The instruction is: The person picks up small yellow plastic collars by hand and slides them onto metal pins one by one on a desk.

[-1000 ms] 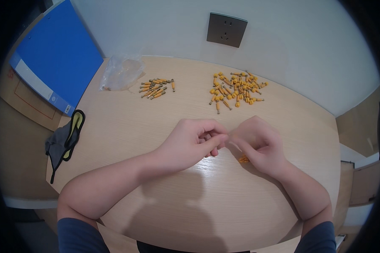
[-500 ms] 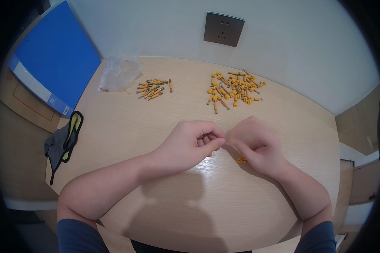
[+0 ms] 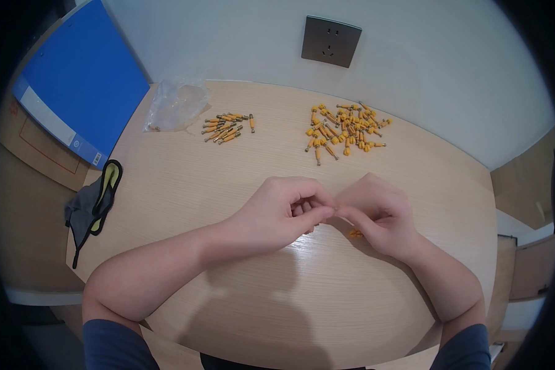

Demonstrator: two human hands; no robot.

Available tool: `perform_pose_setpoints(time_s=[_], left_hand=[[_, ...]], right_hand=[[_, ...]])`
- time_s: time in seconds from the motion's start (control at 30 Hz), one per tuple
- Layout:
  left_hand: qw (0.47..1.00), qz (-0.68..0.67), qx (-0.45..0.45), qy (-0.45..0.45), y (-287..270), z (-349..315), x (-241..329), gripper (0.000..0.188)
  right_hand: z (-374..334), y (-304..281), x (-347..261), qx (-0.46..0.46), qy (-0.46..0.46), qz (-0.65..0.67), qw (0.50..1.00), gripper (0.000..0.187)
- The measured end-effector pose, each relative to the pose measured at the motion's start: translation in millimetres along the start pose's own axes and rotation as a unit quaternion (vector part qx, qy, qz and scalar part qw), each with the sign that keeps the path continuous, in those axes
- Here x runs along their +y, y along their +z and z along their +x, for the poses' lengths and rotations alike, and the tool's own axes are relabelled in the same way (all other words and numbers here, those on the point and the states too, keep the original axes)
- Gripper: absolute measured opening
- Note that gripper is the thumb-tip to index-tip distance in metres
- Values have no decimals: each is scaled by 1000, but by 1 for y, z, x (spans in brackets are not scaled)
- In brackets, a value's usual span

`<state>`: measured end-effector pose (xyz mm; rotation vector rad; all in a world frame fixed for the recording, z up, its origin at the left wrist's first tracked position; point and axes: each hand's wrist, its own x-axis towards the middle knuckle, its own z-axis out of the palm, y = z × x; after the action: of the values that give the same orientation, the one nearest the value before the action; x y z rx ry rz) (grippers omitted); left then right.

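Observation:
Over the middle of the table, my left hand (image 3: 296, 211) and my right hand (image 3: 379, 213) meet at the fingertips. Each is closed in a pinch, thumb against forefinger. Whatever lies between the tips is too small and covered to make out. Small orange plastic pieces (image 3: 355, 234) lie on the table just under my right hand. Beyond the hands, to the right, spreads a loose heap of furniture connecting bolts with yellow plastic ends (image 3: 351, 128). Further left is a smaller group of metal bolts with orange sleeves (image 3: 225, 127), one set apart at its right.
A clear plastic bag (image 3: 177, 106) rests at the far left of the wooden table (image 3: 240, 308). Near the left edge sits a grey pouch with yellow-green lining (image 3: 102, 200), below a standing blue folder (image 3: 83, 74). The back wall carries a dark power socket (image 3: 331, 41).
My left hand has shifted slightly right, its fingertips still against those of my right hand. The right hand, blurred before, is now steadier. Both groups of bolts look the same.

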<state>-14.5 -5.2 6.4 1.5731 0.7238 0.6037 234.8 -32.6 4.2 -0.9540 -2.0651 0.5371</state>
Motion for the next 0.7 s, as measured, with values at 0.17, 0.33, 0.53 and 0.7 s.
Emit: perform_pose_setpoints(time_s=[0.17, 0.33, 0.53, 0.7], left_hand=[[997, -62, -22, -36, -3, 1, 1, 11], [995, -71, -39, -51, -5, 2, 3, 12], [997, -52, -47, -33, -6, 1, 1, 11], [1000, -5, -2, 4, -1, -1, 1, 9]], right_hand=[[1, -1, -5, -12, -28, -27, 999, 16], [1, 0, -5, 3, -43, 9, 999, 16], [1, 1, -6, 2, -44, 11, 999, 12], [-4, -11, 3, -12, -113, -73, 991, 12]])
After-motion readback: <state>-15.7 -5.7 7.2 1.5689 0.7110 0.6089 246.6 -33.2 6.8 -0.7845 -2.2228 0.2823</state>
